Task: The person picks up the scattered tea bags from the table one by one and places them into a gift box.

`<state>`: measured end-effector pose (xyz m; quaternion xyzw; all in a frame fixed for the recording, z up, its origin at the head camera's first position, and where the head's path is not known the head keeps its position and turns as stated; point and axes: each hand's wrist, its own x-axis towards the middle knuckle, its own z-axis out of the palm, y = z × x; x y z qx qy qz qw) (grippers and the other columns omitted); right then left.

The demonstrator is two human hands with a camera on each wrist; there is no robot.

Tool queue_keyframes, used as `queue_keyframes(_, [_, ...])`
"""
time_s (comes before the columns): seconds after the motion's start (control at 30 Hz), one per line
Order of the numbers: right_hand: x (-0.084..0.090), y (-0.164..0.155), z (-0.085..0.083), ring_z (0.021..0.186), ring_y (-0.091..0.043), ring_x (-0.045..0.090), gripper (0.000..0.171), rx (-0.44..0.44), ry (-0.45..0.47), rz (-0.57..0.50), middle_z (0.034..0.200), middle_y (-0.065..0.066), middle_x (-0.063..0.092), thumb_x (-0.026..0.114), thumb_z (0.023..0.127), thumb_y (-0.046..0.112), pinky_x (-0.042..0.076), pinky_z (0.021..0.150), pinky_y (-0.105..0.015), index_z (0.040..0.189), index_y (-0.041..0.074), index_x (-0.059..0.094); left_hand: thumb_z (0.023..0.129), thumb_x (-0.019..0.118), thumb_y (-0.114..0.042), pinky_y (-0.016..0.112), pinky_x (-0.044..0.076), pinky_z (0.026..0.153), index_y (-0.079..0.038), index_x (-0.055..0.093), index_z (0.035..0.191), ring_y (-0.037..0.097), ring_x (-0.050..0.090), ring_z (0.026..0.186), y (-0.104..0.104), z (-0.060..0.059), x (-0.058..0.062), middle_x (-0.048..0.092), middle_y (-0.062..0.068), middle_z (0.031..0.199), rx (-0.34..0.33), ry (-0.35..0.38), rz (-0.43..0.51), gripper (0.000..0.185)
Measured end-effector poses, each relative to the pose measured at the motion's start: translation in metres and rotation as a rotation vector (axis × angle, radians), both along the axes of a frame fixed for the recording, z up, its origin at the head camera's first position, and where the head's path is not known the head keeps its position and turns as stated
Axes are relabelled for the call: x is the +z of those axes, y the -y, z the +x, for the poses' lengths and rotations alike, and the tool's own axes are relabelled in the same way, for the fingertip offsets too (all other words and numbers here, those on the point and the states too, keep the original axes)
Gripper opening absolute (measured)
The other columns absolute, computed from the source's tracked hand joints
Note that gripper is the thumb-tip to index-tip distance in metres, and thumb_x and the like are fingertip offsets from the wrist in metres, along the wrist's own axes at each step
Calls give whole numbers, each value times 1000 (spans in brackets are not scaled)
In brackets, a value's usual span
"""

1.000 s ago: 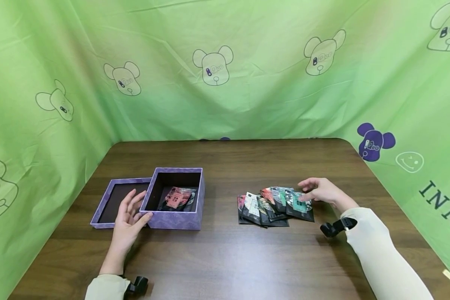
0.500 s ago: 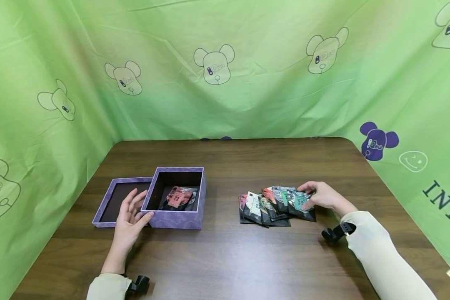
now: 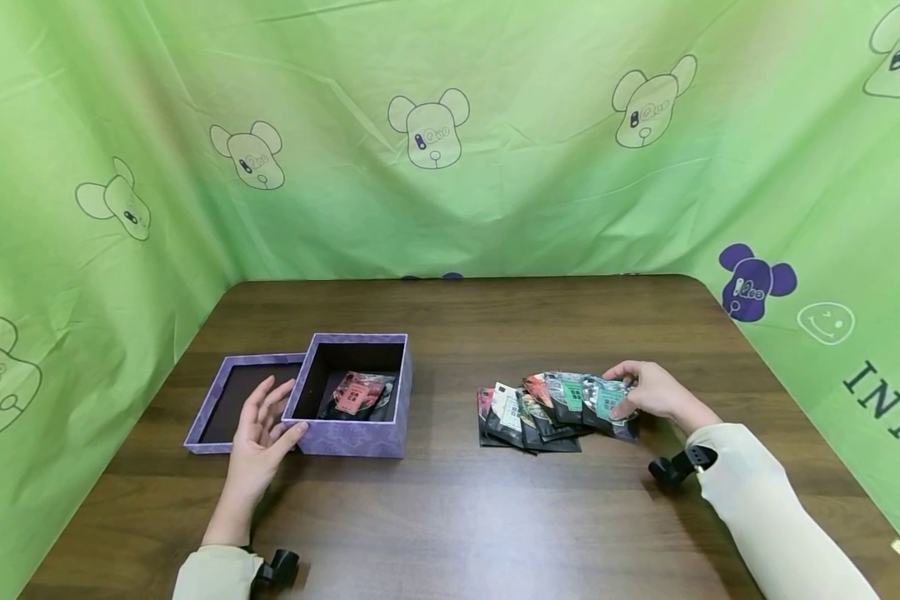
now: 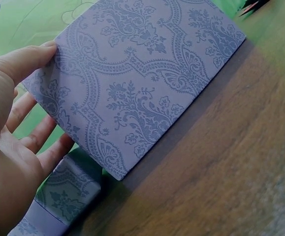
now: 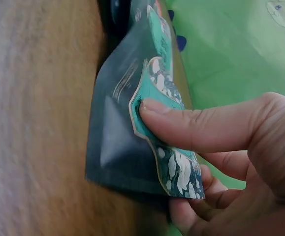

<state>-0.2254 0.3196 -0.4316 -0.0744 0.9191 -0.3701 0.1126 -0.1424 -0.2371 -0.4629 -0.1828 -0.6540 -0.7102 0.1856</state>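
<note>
On the right, my right hand (image 3: 651, 392) pinches a dark sachet (image 3: 602, 421) with a teal label. In the right wrist view the thumb (image 5: 167, 120) presses on the label of this sachet (image 5: 117, 132), and the fingers are behind it. It overlaps the right end of a fanned row of sachets (image 3: 507, 417) with red, white and teal labels. My left hand (image 3: 255, 442) is at the near left corner of an uncovered purple patterned box (image 3: 352, 440). Its thumb touches the box's front wall (image 4: 132, 78), and its spread fingers lie along the left side.
Inside the box are several sachets (image 3: 356, 396), a red-labelled one uppermost. The box lid (image 3: 204, 417) lies upturned to the left, right beside the box. A brown wooden table (image 3: 450, 517) carries everything, with a green printed curtain (image 3: 525, 200) hanging behind and at both sides.
My right hand has taken hold of the teal-labelled sachet and shifted it slightly right, uncovering more of the sachet beside it. My left hand stays at the box corner.
</note>
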Motion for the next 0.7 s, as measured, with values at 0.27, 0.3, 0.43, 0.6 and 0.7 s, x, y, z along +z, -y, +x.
queue_keyframes(0.27, [9, -11, 1, 89, -27, 46, 51, 4, 28, 10, 97, -13, 57, 85, 66, 1, 44, 71, -35, 112, -10, 65, 82, 54, 29, 19, 46, 87, -11, 37, 149, 13, 52, 121, 0, 0, 0, 57, -2, 138, -1, 1, 6, 79])
queue_keyframes(0.3, [10, -12, 2, 90, -26, 48, 50, 3, 33, 5, 99, -15, 59, 85, 67, 0, 45, 71, -34, 112, -10, 65, 82, 54, 29, 19, 46, 87, -11, 37, 149, 13, 52, 121, 0, 0, 0, 57, -2, 138, -2, 1, 7, 79])
queue_keyframes(0.43, [14, -14, 2, 84, -22, 53, 49, -17, 74, -63, 102, -16, 62, 83, 69, -5, 51, 65, -32, 113, -13, 63, 82, 54, 29, 19, 46, 87, -12, 37, 148, 12, 53, 120, 0, 0, 1, 57, -2, 138, -1, 4, 4, 79])
queue_keyframes(0.6, [21, -17, 0, 69, -14, 55, 48, -32, 143, -158, 92, -9, 62, 77, 73, -9, 52, 57, -30, 117, -17, 59, 83, 55, 28, 20, 46, 86, -12, 37, 149, 12, 52, 120, 0, 1, 2, 57, -4, 138, 11, 18, -6, 79])
queue_keyframes(0.7, [27, -19, -1, 68, -13, 57, 47, -18, 164, -178, 91, -8, 64, 76, 75, -9, 52, 55, -30, 118, -18, 58, 83, 55, 28, 20, 46, 87, -12, 37, 149, 12, 52, 120, 0, 1, 2, 57, -5, 138, 12, 25, -6, 79])
